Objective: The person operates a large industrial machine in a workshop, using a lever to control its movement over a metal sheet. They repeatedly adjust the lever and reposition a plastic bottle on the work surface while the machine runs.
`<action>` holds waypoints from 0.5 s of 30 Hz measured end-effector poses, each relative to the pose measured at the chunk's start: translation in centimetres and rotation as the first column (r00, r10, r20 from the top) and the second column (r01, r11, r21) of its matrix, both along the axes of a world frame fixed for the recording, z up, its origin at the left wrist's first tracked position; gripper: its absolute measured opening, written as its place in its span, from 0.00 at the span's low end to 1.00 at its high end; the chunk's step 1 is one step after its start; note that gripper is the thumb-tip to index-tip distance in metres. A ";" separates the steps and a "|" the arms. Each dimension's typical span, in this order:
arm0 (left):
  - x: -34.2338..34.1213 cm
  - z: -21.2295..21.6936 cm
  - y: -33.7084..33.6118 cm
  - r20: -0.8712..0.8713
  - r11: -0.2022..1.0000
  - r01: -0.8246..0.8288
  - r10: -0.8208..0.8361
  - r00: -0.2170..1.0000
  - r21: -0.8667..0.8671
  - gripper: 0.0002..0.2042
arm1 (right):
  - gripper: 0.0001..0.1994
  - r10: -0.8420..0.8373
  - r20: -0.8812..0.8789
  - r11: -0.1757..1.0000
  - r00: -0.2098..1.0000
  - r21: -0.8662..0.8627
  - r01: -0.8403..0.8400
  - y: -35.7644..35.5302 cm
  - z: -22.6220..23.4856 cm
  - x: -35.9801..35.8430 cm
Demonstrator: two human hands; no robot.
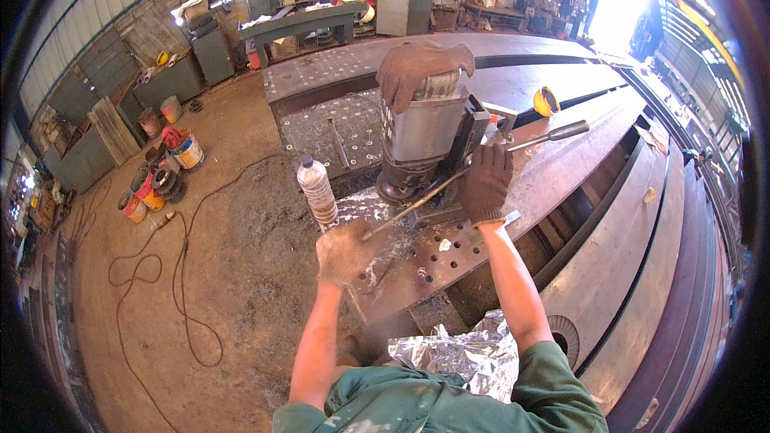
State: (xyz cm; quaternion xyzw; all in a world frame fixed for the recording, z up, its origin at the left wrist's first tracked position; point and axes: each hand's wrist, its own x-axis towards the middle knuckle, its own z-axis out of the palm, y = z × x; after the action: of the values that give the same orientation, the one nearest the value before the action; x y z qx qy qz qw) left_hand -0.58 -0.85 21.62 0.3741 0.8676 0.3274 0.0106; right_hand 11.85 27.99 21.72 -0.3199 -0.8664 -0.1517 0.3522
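Both my hands wear brown work gloves. My right hand [487, 184] is closed around a long thin metal rod [415, 207], beside a grey metal block-shaped machine part [423, 130]. My left hand [345, 253], slightly blurred, is closed at the rod's near end. Beyond my right hand a metal bar with a thicker grey end [568, 130] points to the far right; whether it is the same piece I cannot tell. A spare brown glove [421, 70] is draped over the machine part. Left of that part stands a clear plastic bottle [318, 191] with a dark cap.
The steel worktable [401, 293] has drilled holes and long slots. A yellow cup-shaped object [546, 102] lies on it. Crumpled silver foil [465, 353] is near my body. On the floor at left are several buckets [188, 150] and a loose cable [186, 293].
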 end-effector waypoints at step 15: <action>0.2 -0.1 0.0 0.043 0.998 -0.003 0.000 0.999 0.061 0.21 | 0.36 0.052 -0.055 0.998 0.997 -0.016 -0.053 -0.5 -0.4 -0.4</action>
State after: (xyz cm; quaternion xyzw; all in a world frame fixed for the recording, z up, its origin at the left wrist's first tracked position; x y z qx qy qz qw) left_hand -0.41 -0.82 21.53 0.3663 0.8570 0.3619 0.0177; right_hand 11.45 27.45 21.27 -0.3044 -0.8658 -0.1260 0.3768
